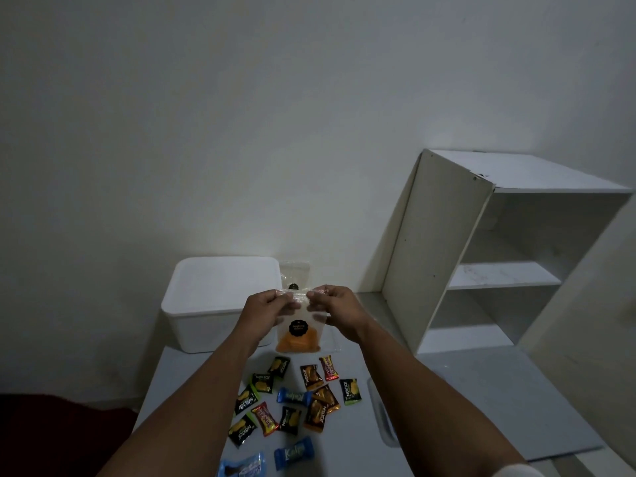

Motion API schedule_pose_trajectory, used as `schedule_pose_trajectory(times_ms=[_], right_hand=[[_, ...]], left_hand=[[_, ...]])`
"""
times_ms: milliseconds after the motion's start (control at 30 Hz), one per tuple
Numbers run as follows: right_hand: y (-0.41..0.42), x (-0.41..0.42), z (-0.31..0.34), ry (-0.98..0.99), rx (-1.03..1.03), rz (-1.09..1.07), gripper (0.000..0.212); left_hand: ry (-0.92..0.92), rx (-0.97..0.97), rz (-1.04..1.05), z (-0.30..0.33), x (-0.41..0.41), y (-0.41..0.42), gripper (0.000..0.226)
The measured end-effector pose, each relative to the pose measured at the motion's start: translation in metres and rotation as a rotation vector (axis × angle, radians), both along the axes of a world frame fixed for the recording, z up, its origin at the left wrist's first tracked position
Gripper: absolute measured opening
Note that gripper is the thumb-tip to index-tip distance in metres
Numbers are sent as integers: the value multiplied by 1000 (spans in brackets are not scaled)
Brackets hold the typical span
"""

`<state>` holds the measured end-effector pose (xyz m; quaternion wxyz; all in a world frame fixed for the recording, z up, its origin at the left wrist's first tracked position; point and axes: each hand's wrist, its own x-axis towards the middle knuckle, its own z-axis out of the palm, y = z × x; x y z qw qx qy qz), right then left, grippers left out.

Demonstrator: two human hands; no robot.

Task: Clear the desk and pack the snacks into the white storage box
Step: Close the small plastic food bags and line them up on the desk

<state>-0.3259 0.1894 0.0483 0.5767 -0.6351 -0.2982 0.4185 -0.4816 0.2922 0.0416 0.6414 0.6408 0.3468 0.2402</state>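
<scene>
Both hands hold a clear zip bag [298,333] with a black round label and orange snack pieces, lifted above the desk. My left hand [266,304] pinches its top left corner. My right hand [335,304] pinches the top right corner. The white storage box [192,325] stands at the back left of the desk, its lid [223,282] on. A second clear bag [295,275] leans behind, next to the box. Several small wrapped snacks [292,404] in black, brown, red and blue wrappers lie scattered on the desk below my arms.
A white shelf unit [481,256] stands on the right with open compartments. The white desk top [361,452] ends at a left edge; a dark red surface [62,432] lies below it. A pale flat tray edge [380,418] shows under my right forearm.
</scene>
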Motion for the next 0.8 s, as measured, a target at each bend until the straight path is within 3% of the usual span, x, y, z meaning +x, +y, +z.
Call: schedule_pose_trajectory(times_ms=[333, 600, 800], right_hand=[[-5, -2, -8, -27, -67, 64, 8], [1, -7, -5, -194, -110, 124, 13], [3, -9, -6, -174, -91, 97, 14]], left_hand=[[81, 44, -99, -1, -7, 1, 16], [115, 58, -76, -4, -5, -3, 22], [98, 133, -47, -5, -8, 3, 20]])
